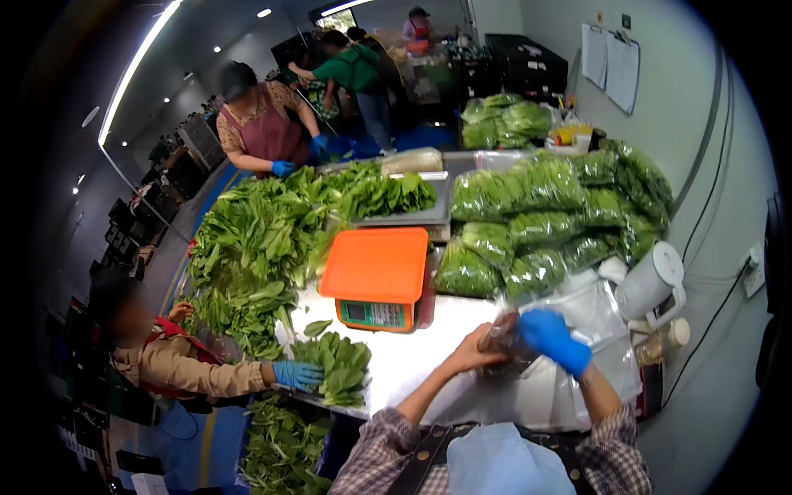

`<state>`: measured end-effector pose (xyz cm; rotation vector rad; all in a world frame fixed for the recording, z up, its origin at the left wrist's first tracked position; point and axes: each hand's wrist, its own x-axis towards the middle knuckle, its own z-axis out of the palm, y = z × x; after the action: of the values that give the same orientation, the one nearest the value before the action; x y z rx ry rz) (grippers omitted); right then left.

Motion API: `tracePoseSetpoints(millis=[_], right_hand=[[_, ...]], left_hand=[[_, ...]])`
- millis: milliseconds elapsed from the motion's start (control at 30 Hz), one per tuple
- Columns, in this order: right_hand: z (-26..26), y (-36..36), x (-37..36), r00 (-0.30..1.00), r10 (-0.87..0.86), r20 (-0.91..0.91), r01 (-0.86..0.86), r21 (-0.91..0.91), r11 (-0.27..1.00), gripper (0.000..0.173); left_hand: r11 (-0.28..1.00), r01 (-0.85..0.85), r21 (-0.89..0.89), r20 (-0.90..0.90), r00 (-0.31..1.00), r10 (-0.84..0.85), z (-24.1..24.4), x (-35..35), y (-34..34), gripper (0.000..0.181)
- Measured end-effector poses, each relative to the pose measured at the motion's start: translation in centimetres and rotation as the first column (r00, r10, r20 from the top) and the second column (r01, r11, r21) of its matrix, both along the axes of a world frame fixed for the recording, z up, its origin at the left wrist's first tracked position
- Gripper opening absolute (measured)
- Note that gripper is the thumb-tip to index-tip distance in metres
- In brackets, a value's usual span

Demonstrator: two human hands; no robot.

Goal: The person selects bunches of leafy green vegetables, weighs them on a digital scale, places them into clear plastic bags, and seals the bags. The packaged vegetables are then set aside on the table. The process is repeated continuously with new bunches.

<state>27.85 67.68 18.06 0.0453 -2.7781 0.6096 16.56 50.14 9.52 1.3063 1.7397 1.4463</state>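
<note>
My bare left hand [475, 351] grips the side of a clear plastic package [504, 337] that looks dark reddish-brown; its contents are blurred. On its other side is my right hand [552, 339], in a blue glove, with fingers curled at the package's upper edge. Both hands are above the white tabletop [455, 322]. Beyond them, to the left, stands an orange digital scale [374, 278] with its pan bare. Flat clear plastic bags [594, 322] lie to the right, under and beside my right forearm.
Bagged leafy greens [526, 216] are piled at the far right, loose greens [260, 223] at the left. A co-worker's gloved hand [298, 375] touches a bunch of greens [340, 368]. Another person [266, 124] stands across. A white jug [649, 284] and jar [665, 340] stand by the wall.
</note>
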Motion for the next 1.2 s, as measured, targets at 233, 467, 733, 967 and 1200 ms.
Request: tracePoseSetpoints(millis=[233, 467, 733, 967, 1200], right_hand=[[0.7, -0.5, 1.5, 0.997, -0.055, 0.056, 0.048, 0.134, 0.990, 0.014], [6.5, 4.7, 11.1, 0.584, -0.315, -0.748, 0.546, 0.075, 0.834, 0.015], [1.0, 7.0, 21.5, 0.163, -0.554, -0.816, 0.723, -0.283, 0.630, 0.021], [-19.5, 11.8, 20.0, 0.688, -0.712, 0.137, 0.701, 0.127, 0.702, 0.051], [-4.7, 4.2, 7.6, 0.953, -0.288, 0.098, 0.205, -0.907, 0.368, 0.019]], left_hand=[[0.999, 0.011, -0.045, 0.520, 0.854, 0.015, -0.3, 1.6, 0.5, 0.048], [0.987, -0.130, 0.093, 0.092, 0.988, 0.122, 1.1, 1.8, 0.1, 0.046], [0.802, -0.426, 0.418, -0.321, 0.757, 0.569, 3.0, 6.0, -0.5, 0.060], [0.750, -0.461, 0.475, -0.357, 0.678, 0.643, 3.3, 7.3, -1.0, 0.021], [0.772, -0.514, 0.375, -0.194, 0.770, 0.607, 5.2, 6.7, -1.3, 0.009]])
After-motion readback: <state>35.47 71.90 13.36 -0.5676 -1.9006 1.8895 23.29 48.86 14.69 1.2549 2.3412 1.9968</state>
